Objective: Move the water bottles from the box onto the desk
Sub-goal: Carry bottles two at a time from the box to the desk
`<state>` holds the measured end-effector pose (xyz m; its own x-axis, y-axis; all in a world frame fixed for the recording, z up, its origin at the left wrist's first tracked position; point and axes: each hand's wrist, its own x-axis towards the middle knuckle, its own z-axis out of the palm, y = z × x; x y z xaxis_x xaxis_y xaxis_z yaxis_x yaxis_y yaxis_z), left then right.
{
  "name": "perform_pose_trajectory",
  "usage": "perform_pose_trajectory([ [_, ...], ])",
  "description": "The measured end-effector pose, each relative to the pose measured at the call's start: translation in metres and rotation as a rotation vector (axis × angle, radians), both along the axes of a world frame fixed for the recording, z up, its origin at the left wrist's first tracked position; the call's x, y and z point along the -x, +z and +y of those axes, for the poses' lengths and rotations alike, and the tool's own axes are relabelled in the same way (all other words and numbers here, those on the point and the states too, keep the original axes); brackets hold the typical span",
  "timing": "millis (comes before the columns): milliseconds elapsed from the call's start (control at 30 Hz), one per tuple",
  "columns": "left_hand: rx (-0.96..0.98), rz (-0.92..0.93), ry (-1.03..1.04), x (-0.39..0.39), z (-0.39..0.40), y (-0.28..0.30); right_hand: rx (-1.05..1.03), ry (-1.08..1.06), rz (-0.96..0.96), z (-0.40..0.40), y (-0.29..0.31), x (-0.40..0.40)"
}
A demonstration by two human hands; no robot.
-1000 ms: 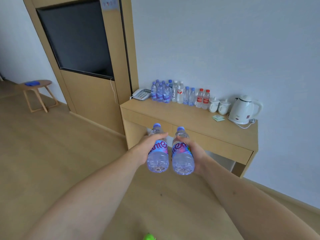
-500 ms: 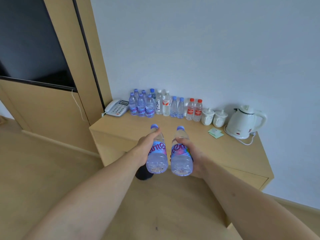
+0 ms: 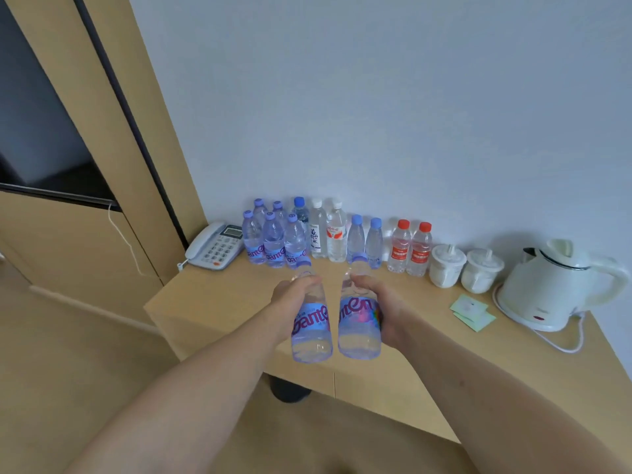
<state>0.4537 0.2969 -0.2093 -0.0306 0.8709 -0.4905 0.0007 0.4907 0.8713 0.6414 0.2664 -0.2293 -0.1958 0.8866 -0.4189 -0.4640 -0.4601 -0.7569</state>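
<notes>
My left hand (image 3: 290,299) grips a clear water bottle (image 3: 311,333) with a purple label and lilac cap. My right hand (image 3: 379,302) grips a second bottle of the same kind (image 3: 359,326). Both bottles are held side by side in the air, tilted caps forward, over the front part of the wooden desk (image 3: 212,295). Several water bottles (image 3: 273,241) with lilac, blue, white and red caps stand in a row at the desk's back edge against the wall. The box is out of view.
A grey telephone (image 3: 215,248) sits at the desk's back left corner. Two white lidded cups (image 3: 448,265) and a white kettle (image 3: 554,285) with its cord stand at the right. Green tea sachets (image 3: 472,311) lie near the kettle. A wooden panel rises at the left.
I have come closer to the desk. Both hands with their bottles have moved forward and now hang over the desktop instead of in front of it.
</notes>
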Motion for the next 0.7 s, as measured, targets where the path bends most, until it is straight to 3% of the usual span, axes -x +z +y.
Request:
perform_pose_trajectory([
  [167, -0.030, 0.086, -0.011, -0.019, 0.085, 0.000, -0.058, 0.078, -0.082, 0.081, 0.001, -0.020],
  [533, -0.046, 0.209, -0.190, -0.041, 0.205, -0.017, 0.029, -0.022, -0.174, 0.188, -0.022, -0.038],
  [700, -0.164, 0.409, -0.372, -0.043, 0.251, -0.031, -0.039, -0.080, -0.343, 0.216, -0.034, -0.035],
])
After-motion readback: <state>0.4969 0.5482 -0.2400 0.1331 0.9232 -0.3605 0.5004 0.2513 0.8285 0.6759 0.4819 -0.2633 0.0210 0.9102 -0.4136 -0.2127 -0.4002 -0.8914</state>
